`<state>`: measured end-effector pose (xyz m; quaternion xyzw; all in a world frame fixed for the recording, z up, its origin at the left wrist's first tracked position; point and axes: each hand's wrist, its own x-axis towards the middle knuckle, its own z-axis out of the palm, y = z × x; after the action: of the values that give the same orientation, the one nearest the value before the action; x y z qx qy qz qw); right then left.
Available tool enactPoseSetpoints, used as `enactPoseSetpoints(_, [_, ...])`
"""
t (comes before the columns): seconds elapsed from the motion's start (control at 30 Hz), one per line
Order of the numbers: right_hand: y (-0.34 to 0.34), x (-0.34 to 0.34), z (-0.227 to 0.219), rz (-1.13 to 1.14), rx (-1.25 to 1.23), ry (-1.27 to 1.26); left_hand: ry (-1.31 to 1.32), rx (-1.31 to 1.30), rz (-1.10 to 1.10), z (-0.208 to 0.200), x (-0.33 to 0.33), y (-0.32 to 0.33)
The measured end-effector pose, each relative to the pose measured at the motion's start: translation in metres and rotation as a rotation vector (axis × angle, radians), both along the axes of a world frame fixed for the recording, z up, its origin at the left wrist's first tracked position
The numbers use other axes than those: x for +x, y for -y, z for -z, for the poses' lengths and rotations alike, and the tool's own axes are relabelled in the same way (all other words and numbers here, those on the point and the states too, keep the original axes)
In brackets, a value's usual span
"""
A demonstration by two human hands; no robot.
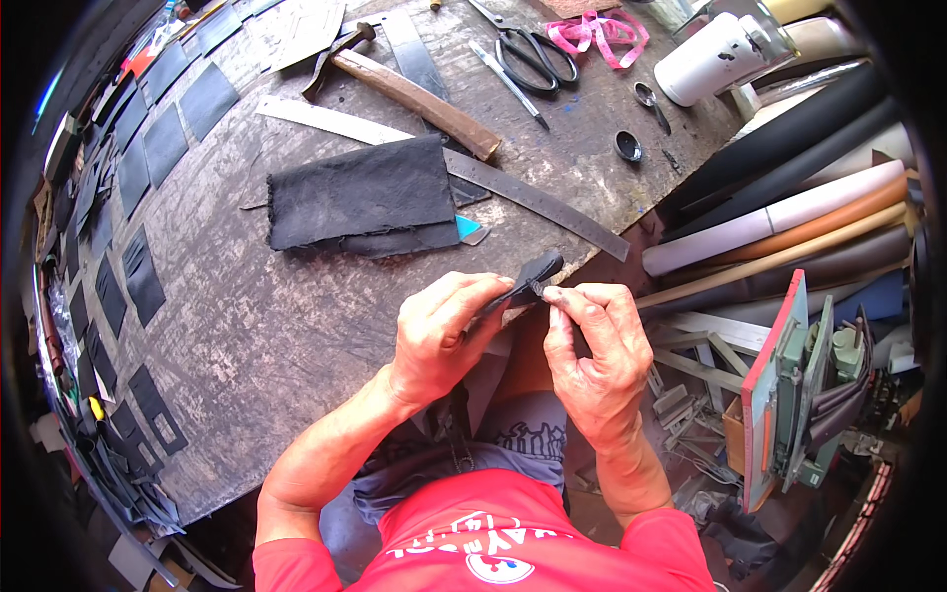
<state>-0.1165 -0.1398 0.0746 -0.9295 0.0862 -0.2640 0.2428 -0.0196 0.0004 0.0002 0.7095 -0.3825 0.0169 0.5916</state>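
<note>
Left hand [444, 326] gripping a small, flat black piece [538, 268] at the worn wooden table's [345, 326] near edge, right hand [604, 357] pinching its side, frayed black cloth [360, 197] lying beyond.

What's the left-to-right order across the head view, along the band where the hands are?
Black piece with a rectangular cut-out → left hand → black piece in its grip → right hand → red board.
</note>
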Motion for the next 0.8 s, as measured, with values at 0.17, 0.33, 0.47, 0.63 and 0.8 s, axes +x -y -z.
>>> enactPoseSetpoints(0.17, [0.002,0.002,-0.002,0.04,0.055,-0.004,-0.061,-0.021,-0.025,0.0,0.001,0.0])
enactPoseSetpoints(0.33, [-0.003,0.006,0.006,0.002,-0.054,0.022,-0.193,-0.013,-0.035,-0.004,0.001,0.001])
enactPoseSetpoints(0.47, [-0.008,0.007,0.01,-0.013,-0.011,0.054,-0.169,-0.029,-0.005,0.001,0.002,-0.001])
enactPoseSetpoints(0.63, [0.0,0.009,0.01,0.033,-0.023,0.027,-0.086,-0.044,-0.009,0.001,0.003,0.0])
enactPoseSetpoints(0.8, [-0.012,0.005,0.009,-0.048,-0.019,0.039,-0.014,-0.005,-0.024,0.001,0.003,0.0])
